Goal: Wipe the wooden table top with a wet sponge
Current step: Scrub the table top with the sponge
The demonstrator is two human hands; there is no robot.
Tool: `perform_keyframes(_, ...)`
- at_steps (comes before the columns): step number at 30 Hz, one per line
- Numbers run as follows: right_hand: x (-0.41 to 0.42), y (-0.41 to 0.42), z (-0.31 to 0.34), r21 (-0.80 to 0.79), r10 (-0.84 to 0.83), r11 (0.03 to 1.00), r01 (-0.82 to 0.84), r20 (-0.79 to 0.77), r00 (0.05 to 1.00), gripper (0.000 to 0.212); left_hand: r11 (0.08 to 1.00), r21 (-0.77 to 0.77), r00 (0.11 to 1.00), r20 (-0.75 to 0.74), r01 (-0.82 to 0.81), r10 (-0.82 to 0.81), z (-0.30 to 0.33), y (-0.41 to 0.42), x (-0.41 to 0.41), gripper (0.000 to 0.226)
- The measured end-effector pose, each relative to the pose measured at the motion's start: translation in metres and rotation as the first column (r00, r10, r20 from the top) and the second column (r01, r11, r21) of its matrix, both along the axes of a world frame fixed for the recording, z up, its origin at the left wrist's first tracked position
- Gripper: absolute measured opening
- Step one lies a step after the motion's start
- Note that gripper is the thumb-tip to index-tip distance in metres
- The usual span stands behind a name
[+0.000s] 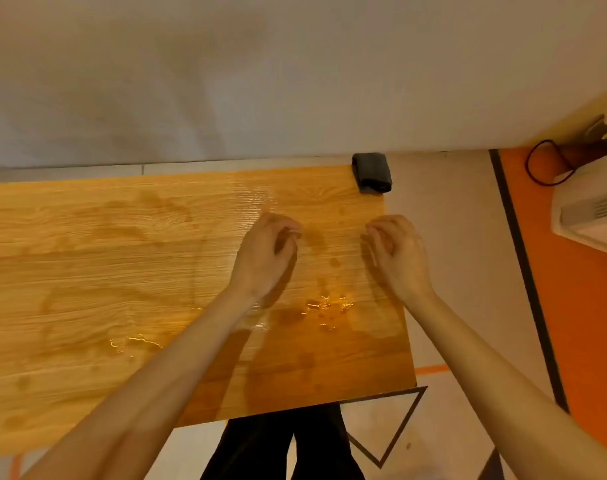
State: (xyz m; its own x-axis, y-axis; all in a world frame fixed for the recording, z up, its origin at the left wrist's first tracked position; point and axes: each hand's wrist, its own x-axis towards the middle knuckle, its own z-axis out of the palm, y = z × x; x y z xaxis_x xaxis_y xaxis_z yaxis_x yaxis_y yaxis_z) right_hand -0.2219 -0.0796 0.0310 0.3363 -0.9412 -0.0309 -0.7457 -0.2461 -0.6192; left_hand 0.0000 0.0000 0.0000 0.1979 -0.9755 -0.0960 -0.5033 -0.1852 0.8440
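Observation:
The wooden table top [104, 265] fills the left and middle of the head view, with damp patches and glinting water streaks near its right front. A dark grey sponge [372, 172] lies on the table's far right corner, hanging slightly over the edge. My left hand [265, 258] hovers over the right part of the table, fingers loosely curled, holding nothing. My right hand [399, 256] hovers near the table's right edge, fingers loosely curled too, empty. Both hands are nearer to me than the sponge and apart from it.
A white wall [260, 74] runs right behind the table's far edge. To the right are pale floor, an orange floor area [579, 306], a white appliance [593, 216] and a black cable [541, 161]. My dark trousers [277, 445] show below the table's front edge.

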Motion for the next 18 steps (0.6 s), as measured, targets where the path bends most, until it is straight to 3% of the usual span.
perform_keyframes(2,0.005,-0.020,-0.003,-0.113,-0.031,0.993,0.031,0.005,1.000,0.021,0.998,-0.051,0.994,0.100,-0.046,0.051,-0.007,-0.009,0.005,0.029)
perform_keyframes(8,0.022,-0.081,-0.020,-0.162,-0.052,0.986,0.049,-0.011,0.999,0.035,0.987,-0.109,0.927,0.345,-0.119,0.150,-0.031,-0.023,0.017,0.040)
perform_keyframes(15,0.044,-0.107,-0.041,0.012,0.003,1.000,-0.003,-0.074,0.997,0.054,0.984,-0.011,0.879,0.447,-0.178,0.164,-0.048,-0.019,0.025,0.051)
perform_keyframes(18,0.048,-0.104,-0.055,0.001,-0.007,1.000,0.007,-0.050,0.999,0.055,0.980,-0.035,0.853,0.487,-0.194,0.186,-0.051,-0.018,0.023,0.051)
